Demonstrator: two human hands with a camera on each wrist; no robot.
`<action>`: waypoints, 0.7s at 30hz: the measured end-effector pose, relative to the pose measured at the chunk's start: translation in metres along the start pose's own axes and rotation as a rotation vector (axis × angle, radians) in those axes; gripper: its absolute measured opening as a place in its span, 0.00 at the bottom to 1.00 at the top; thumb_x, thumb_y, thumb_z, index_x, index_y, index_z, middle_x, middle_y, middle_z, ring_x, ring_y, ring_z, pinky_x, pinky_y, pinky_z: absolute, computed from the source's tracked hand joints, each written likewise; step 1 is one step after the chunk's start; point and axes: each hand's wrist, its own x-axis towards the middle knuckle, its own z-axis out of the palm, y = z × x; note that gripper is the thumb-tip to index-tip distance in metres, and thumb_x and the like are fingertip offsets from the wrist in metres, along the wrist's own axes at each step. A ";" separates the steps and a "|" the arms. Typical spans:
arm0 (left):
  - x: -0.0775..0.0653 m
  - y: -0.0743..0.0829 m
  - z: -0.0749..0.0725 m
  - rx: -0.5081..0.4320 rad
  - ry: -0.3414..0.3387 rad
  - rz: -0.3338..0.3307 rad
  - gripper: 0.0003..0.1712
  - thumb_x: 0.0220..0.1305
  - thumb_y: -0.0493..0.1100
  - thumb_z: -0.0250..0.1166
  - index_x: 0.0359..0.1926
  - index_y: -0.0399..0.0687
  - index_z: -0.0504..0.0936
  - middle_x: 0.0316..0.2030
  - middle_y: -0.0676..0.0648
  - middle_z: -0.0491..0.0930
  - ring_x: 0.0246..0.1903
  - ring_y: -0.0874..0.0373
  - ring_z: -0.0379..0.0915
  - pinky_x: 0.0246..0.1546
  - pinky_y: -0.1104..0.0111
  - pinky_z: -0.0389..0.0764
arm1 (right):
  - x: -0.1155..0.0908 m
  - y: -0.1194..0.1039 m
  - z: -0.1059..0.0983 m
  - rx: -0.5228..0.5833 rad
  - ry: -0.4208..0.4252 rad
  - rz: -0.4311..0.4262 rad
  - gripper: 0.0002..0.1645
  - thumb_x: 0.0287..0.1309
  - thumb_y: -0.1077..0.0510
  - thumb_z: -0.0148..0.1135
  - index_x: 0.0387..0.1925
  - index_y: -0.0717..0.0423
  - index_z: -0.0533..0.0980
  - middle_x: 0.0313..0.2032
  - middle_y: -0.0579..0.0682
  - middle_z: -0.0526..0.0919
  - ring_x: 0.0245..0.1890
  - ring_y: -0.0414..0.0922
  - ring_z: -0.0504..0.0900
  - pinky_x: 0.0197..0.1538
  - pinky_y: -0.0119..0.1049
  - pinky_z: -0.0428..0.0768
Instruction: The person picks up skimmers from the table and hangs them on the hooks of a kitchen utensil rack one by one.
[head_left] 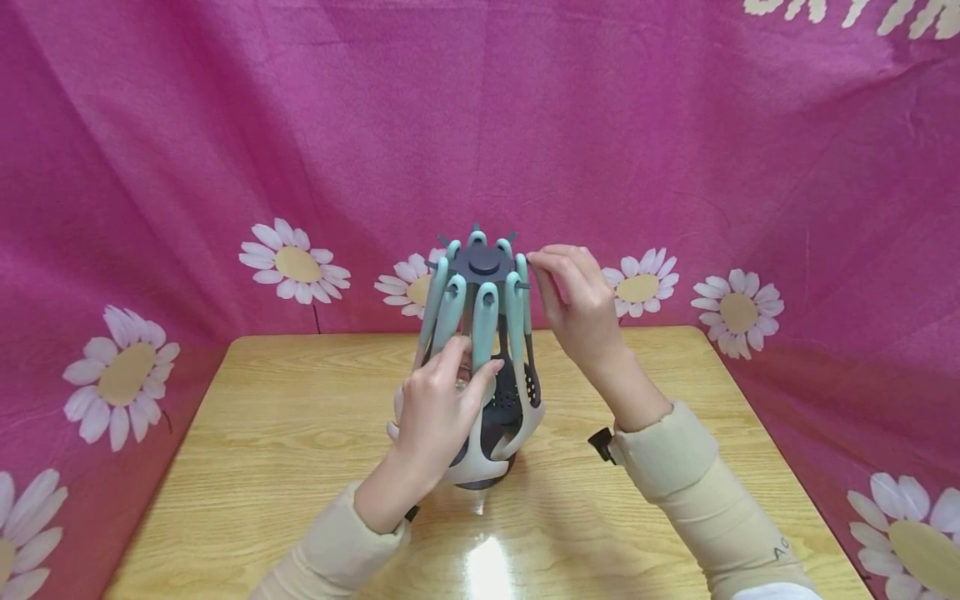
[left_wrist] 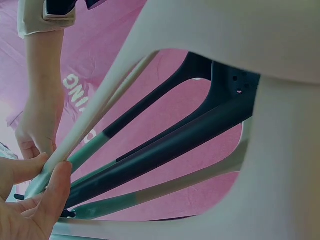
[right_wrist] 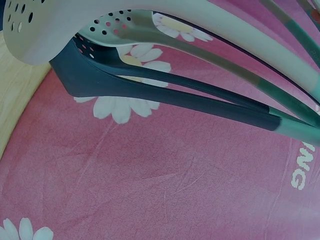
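A dark utensil stand with a round top (head_left: 483, 263) stands mid-table. Its hooks carry several kitchen utensils with green handles. My left hand (head_left: 437, 408) grips one front utensil (head_left: 486, 321), its green handle between thumb and fingers. In the left wrist view, the fingers (left_wrist: 56, 192) pinch this pale handle from both sides. On the stand's right side, my right hand (head_left: 573, 296) has its thumb and index fingertips together at a dark hook tip beside the top of a green handle (head_left: 522, 267). The right wrist view shows cream and dark utensil heads, one perforated (right_wrist: 117, 27), without the hand.
Below is a light wooden table (head_left: 300, 417), with its far edge close to a pink curtain (head_left: 525, 125) printed with white daisies. The curtain also rises along the left and right sides. Utensil heads hang closely around the stand's lower part.
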 end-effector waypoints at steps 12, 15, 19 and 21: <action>-0.003 -0.004 0.006 0.013 0.043 0.034 0.16 0.50 0.43 0.70 0.35 0.41 0.73 0.22 0.49 0.79 0.23 0.61 0.78 0.20 0.70 0.76 | 0.000 -0.001 0.000 0.000 -0.009 0.003 0.05 0.51 0.73 0.59 0.32 0.68 0.76 0.30 0.60 0.79 0.31 0.52 0.77 0.38 0.37 0.77; -0.003 -0.005 0.007 0.015 0.052 0.040 0.17 0.49 0.43 0.70 0.36 0.41 0.73 0.22 0.49 0.79 0.23 0.61 0.78 0.19 0.70 0.75 | -0.001 0.000 0.000 0.001 -0.008 0.007 0.06 0.50 0.74 0.59 0.33 0.68 0.76 0.30 0.60 0.79 0.31 0.52 0.77 0.38 0.37 0.77; -0.003 -0.006 0.007 0.013 0.055 0.046 0.17 0.49 0.43 0.70 0.36 0.41 0.73 0.22 0.49 0.80 0.23 0.61 0.78 0.18 0.70 0.75 | -0.001 0.000 0.000 0.001 -0.008 0.010 0.04 0.52 0.72 0.58 0.33 0.68 0.76 0.30 0.59 0.78 0.31 0.52 0.77 0.37 0.36 0.77; -0.003 -0.006 0.007 0.005 0.052 0.047 0.17 0.49 0.43 0.70 0.36 0.41 0.73 0.22 0.49 0.80 0.23 0.61 0.78 0.19 0.71 0.76 | -0.001 0.000 -0.001 0.003 -0.009 0.011 0.04 0.53 0.72 0.58 0.33 0.68 0.76 0.30 0.59 0.78 0.31 0.52 0.76 0.37 0.36 0.76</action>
